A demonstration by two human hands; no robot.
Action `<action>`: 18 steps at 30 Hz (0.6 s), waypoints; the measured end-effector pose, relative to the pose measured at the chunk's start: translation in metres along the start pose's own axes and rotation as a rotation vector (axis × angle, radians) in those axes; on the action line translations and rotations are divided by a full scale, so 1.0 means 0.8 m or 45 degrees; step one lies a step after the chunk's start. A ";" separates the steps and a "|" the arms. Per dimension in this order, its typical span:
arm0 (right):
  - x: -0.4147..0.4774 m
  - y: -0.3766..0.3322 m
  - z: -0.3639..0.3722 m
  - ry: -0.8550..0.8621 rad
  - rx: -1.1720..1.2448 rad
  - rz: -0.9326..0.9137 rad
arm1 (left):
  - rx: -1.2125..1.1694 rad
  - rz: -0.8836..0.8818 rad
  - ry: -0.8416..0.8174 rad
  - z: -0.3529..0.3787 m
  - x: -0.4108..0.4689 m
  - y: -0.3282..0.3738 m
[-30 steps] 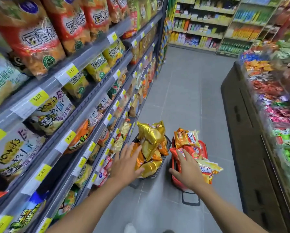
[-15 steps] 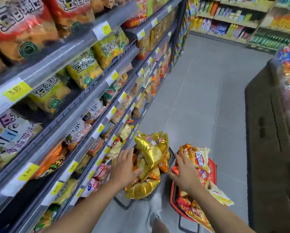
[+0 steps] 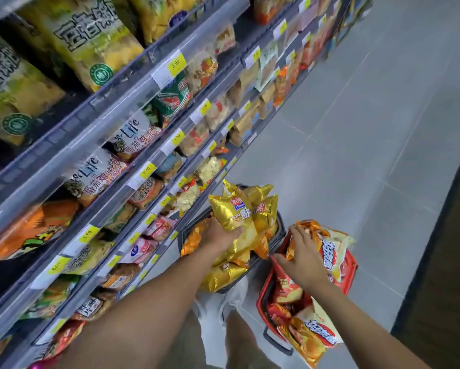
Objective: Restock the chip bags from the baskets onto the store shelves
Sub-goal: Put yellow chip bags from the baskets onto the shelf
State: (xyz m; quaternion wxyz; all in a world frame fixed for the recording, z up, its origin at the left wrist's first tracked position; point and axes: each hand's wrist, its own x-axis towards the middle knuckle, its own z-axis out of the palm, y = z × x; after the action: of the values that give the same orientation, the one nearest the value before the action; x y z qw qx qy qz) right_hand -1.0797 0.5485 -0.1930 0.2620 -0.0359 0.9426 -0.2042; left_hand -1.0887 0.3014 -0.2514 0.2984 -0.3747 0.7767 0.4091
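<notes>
Lower centre, left hand (image 3: pixel 219 233) gripped a shiny gold foil chip bag (image 3: pixel 230 212), right hand (image 3: pixel 303 261) splayed open over an orange chip bag (image 3: pixel 330 245), guessing both were headed for shelving.

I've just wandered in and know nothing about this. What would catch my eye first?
The heap of shiny gold bags spilling out of the dark basket on the floor, mid-frame, with the left hand reaching into it. Just right, the right hand lies spread on orange bags in a red basket. Packed snack shelves with yellow price tags fill the left side.
</notes>
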 end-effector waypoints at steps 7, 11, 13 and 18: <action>0.015 0.035 0.027 -0.092 -0.023 0.014 | -0.116 -0.216 0.032 0.040 0.061 0.003; 0.015 0.045 0.034 -0.116 -0.042 0.030 | -0.200 -0.252 0.029 0.051 0.078 -0.003; 0.016 0.048 0.034 -0.138 -0.022 0.032 | -0.249 -0.240 0.036 0.049 0.073 0.000; 0.019 0.047 0.029 -0.177 -0.019 0.050 | -0.390 -0.224 0.006 0.040 0.056 0.005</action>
State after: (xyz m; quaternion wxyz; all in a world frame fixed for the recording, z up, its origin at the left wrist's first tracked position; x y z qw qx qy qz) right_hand -1.0792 0.5719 -0.2333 0.3305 -0.0333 0.9241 -0.1890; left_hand -1.1112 0.3154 -0.2998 0.2708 -0.4831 0.6702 0.4941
